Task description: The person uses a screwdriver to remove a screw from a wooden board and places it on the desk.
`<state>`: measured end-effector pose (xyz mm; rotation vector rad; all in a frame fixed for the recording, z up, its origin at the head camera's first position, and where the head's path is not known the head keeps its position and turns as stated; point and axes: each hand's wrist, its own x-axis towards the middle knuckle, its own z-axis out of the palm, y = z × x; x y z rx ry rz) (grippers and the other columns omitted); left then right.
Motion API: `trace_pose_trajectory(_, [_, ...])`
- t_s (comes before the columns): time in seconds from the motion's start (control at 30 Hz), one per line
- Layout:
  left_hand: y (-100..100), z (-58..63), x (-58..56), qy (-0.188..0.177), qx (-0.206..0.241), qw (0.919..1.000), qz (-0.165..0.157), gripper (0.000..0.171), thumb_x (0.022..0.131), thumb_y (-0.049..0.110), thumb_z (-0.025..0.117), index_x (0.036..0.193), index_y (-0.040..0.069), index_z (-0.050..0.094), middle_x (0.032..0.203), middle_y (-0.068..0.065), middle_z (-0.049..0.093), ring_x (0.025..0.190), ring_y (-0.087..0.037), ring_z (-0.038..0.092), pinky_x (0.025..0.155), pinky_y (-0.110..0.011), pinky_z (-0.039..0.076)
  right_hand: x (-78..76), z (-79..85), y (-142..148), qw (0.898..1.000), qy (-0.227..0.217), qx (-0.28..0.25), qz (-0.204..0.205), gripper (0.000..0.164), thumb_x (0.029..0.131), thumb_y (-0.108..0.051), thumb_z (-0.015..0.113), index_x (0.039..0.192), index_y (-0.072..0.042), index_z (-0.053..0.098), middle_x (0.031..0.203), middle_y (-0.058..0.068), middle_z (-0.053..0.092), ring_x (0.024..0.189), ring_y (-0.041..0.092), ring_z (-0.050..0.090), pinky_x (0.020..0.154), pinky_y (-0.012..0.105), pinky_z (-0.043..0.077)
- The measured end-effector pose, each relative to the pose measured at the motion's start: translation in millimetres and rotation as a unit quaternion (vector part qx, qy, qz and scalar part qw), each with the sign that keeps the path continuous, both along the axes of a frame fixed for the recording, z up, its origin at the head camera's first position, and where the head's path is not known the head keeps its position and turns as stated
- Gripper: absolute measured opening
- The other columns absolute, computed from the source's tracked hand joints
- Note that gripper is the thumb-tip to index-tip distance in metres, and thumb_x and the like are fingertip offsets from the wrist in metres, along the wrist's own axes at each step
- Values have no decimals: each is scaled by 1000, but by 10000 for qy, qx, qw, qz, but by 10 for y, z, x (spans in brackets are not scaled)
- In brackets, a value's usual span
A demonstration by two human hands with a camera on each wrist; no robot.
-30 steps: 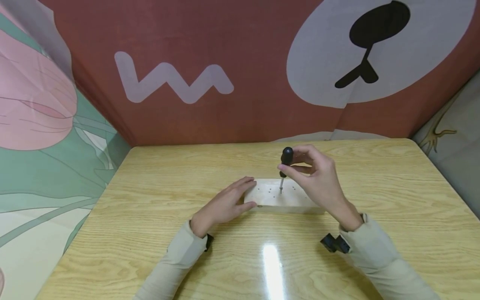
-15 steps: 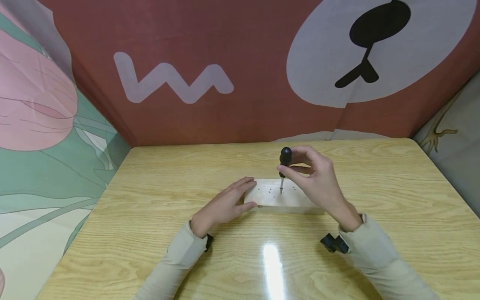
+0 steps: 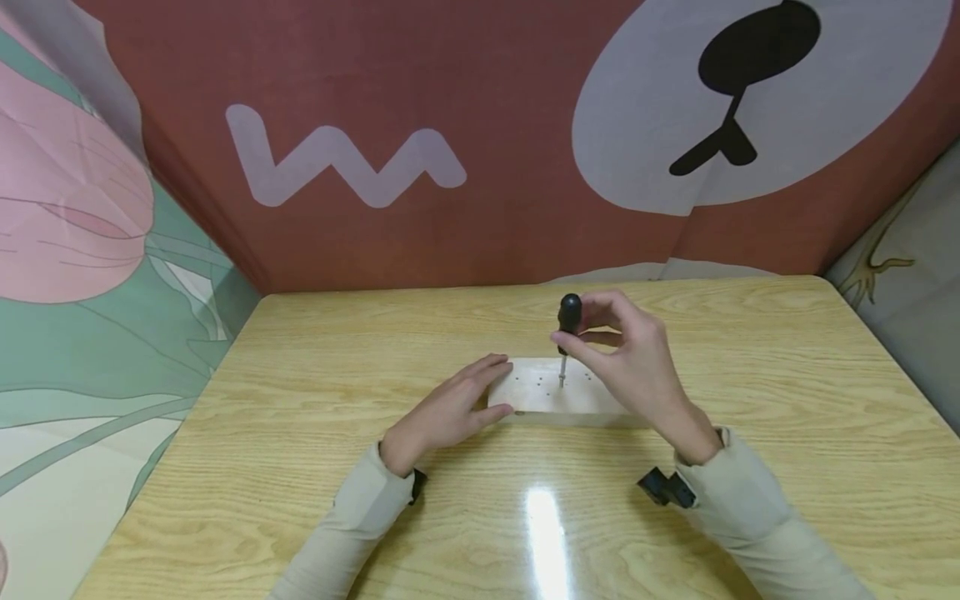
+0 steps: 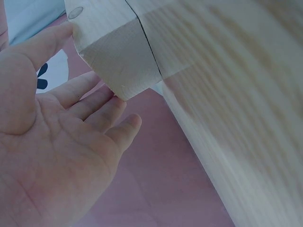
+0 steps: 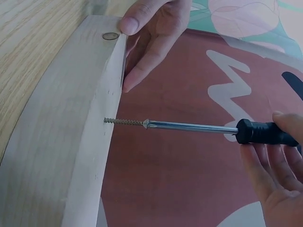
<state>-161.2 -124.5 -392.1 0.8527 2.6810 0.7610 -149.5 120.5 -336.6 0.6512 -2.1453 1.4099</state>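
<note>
A pale wooden block (image 3: 528,400) with several small holes in its top lies on the table. My left hand (image 3: 448,408) holds its left end, thumb on the near side and fingers at the far side; the left wrist view shows the block's end (image 4: 120,64) between them. In my right hand (image 3: 641,358) is a black-handled screwdriver (image 3: 570,312), pinched by thumb and fingers and nearly upright over the block. In the right wrist view, its tip meets the head of a threaded screw (image 5: 127,122). The screw's point is at the block's top, most of its thread exposed.
The wood-grain table (image 3: 315,467) extends around the block. A red printed backdrop (image 3: 517,233) stands along its far edge, with printed panels at both sides. Black wrist cameras (image 3: 666,487) sit below the hands, close to the sleeves.
The screwdriver's handle end has shifted slightly left, and my right hand with it. The left hand and the block have stayed put.
</note>
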Motion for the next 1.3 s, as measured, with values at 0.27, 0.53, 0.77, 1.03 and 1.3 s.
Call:
trace_pose_trajectory(0.27, [0,-16,-10,24,11,10000,-18,65,100,38,59,153,8,38,162,-10,30,151,-25,27,122,-46,29,-2,-6,21,9998,10,195,-78,31,83,6,75,113,1,68,95,13,74,86,6,70,76,11,56])
trace_pose_trajectory(0.53, [-4,-24,-8,47,8,10000,-20,64,100,38,59,153,9,39,162,-9,31,151,-25,27,122,-46,29,-22,-32,-10,10000,32,-19,-10,34,79,6,78,111,4,66,95,14,71,89,-4,64,77,11,56])
trace_pose_trajectory(0.77, [-5,-15,5,218,-181,9996,-55,61,100,40,58,152,12,41,162,-8,32,151,-25,28,121,-46,31,-23,-19,-4,9997,8,57,-217,36,75,3,83,108,1,68,88,8,72,82,-4,64,75,12,56])
trace_pose_trajectory(1.03, [-2,0,16,265,-251,9993,-31,62,100,41,57,152,11,40,162,-9,31,151,-23,28,121,-45,31,-26,-15,10,9998,-10,24,-175,35,78,4,81,110,1,68,91,11,74,83,-5,66,76,13,57])
trace_pose_trajectory(1.3, [-14,2,1,178,-80,9998,-87,63,100,39,58,153,9,39,162,-11,32,151,-24,27,121,-45,30,-20,-26,-6,9999,-142,26,-19,34,84,2,76,116,-1,66,98,11,74,89,-4,66,80,13,56])
